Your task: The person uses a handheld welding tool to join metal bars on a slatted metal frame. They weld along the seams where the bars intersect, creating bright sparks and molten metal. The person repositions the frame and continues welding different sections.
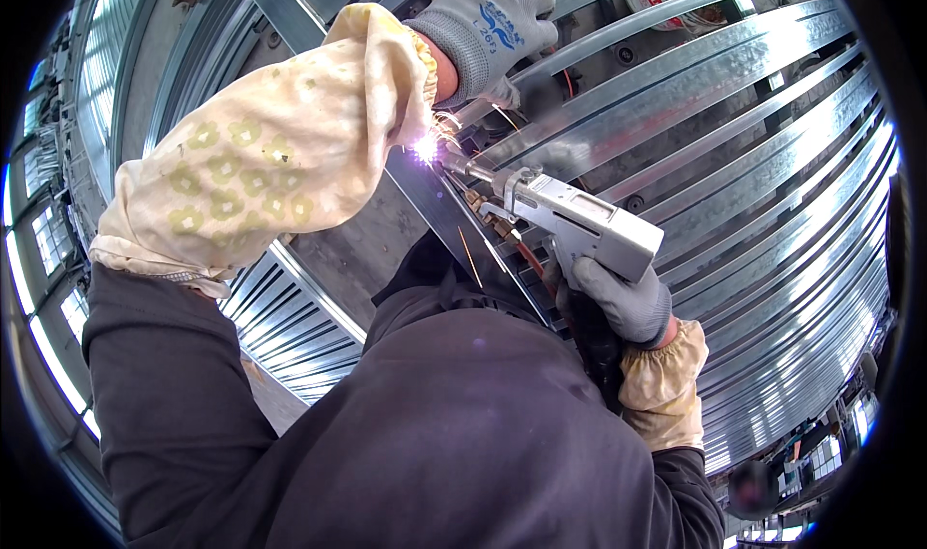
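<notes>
My right hand (623, 303), in a grey glove, is wrapped round the grip of a silver handheld welding gun (584, 221). The gun's nozzle points up and left to a bright violet-white weld spot (425, 147) that throws orange sparks. Below the nozzle run a brass fitting (492, 216) and a red hose (531, 257). The spot burns at the upper end of a flat steel bar (439, 201). Just beyond it, my left hand (492, 32), also gloved in grey, lies over the metalwork with its fingers bent; whatever they grip is hidden.
Long galvanized steel rails (666, 76) lie side by side across the right. A slatted metal panel (290, 322) is at lower left, with more steel profiles (208, 52) at upper left. A white and red bucket (666, 3) stands at the far right.
</notes>
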